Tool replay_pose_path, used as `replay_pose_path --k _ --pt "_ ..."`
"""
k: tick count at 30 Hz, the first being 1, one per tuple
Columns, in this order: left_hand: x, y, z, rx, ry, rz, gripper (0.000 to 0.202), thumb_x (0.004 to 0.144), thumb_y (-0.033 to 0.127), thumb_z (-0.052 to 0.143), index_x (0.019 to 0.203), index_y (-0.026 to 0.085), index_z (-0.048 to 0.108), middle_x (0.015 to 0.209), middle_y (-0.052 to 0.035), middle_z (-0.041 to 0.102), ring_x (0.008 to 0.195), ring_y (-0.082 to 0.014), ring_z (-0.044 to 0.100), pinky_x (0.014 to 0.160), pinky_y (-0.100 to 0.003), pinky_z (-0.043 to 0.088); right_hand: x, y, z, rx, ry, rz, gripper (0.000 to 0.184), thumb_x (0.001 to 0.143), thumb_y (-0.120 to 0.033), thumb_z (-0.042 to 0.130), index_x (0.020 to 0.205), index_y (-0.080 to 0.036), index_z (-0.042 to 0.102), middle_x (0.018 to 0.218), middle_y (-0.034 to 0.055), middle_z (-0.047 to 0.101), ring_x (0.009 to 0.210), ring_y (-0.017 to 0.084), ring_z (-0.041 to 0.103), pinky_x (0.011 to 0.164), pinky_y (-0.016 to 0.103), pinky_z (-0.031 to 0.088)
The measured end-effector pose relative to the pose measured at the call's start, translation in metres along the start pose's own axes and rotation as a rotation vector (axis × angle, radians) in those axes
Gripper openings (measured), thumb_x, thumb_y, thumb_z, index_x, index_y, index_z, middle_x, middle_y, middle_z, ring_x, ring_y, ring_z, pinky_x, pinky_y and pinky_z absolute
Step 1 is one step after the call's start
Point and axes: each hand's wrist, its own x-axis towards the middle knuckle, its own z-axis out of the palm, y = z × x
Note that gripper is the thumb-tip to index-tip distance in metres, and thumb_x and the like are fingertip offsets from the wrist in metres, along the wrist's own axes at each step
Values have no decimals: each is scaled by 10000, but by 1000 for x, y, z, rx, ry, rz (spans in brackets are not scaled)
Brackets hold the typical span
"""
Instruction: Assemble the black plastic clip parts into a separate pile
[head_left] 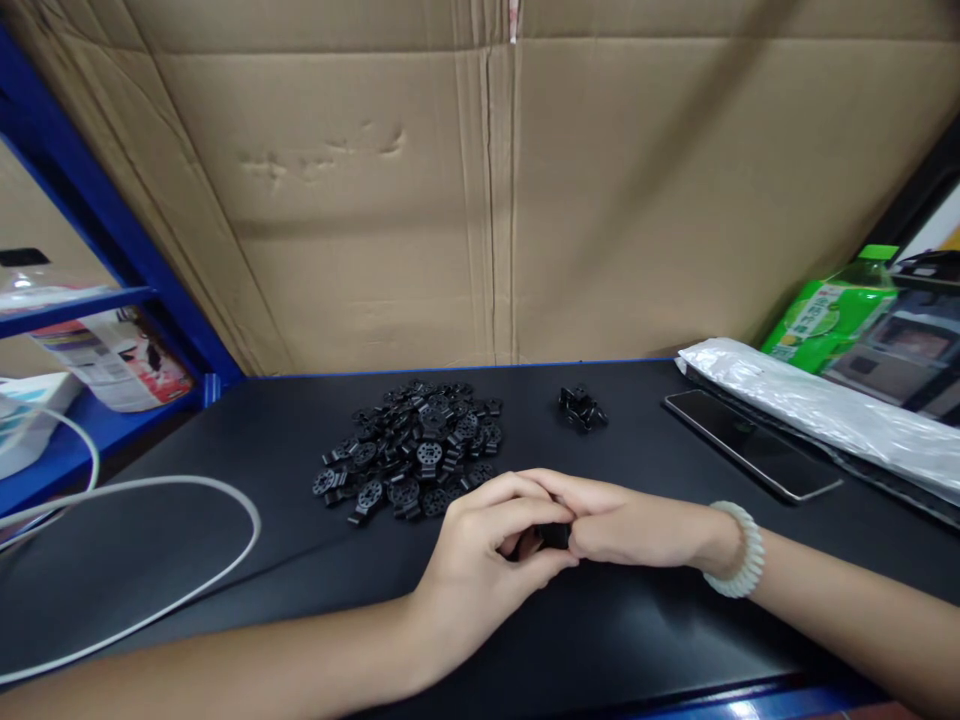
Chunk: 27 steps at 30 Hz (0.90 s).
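My left hand (484,545) and my right hand (634,525) meet at the front middle of the black tabletop (247,470), fingers curled together round a small black plastic part (555,536) that is mostly hidden. Just behind my left hand lies a heap of several black round toothed parts (416,450). A much smaller cluster of black parts (581,408) sits apart to the right of the heap. My right wrist wears a white coiled band (739,550).
A smartphone (750,443) lies face up at the right, beside a long silvery plastic-wrapped package (817,405) and a green bottle (832,315). A white cable (187,500) loops over the left. Cardboard (480,200) walls the back; blue shelving (112,300) stands left.
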Motion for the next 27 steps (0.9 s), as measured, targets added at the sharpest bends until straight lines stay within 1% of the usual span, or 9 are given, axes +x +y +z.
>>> replay_pose_path --k 3,6,8,13,21,25,27 --pt "0 1 0 20 1 5 217 693 54 752 877 169 752 873 -53 665 570 -107 560 554 -232 504 0 -3 1 -48 2 -11 503 665 -5 399 1110 -203 528 1027 28 576 1023 170 558 894 319 455" --pt "0 3 0 28 -4 5 189 694 56 749 853 157 748 849 -49 666 556 -102 559 593 -245 513 0 -6 4 -97 40 4 417 644 -37 406 1008 -196 532 927 19 560 924 168 553 841 313 452" --pt "0 4 0 23 -5 -1 171 694 64 751 841 152 747 831 -46 664 533 -95 554 586 -244 510 0 -8 7 -103 59 23 376 627 -49 405 954 -195 519 885 14 543 869 163 534 804 306 442" --pt "2 6 0 20 -9 -5 226 653 -8 731 814 149 746 801 -37 668 556 -104 567 600 -243 506 -1 -8 11 -114 103 40 305 606 -61 402 867 -193 488 850 11 496 798 149 473 712 279 409" --pt "2 4 1 -24 6 -41 236 621 -7 746 793 154 742 804 -40 668 580 -114 570 572 -236 500 -2 -5 11 -92 126 33 310 623 -23 401 869 -190 488 826 -10 461 694 113 397 575 225 331" --pt "1 3 2 -17 15 -40 233 617 -6 741 788 152 743 796 -37 668 573 -109 571 572 -232 501 -4 -4 11 -45 127 95 318 636 -11 391 886 -191 471 788 -35 441 549 69 313 459 201 242" --pt "1 3 2 -16 18 -41 229 609 -2 741 781 150 741 791 -35 668 563 -104 568 563 -227 500 -4 -4 12 -19 124 115 317 635 -8 387 881 -192 469 765 -44 432 513 59 283 437 199 218"
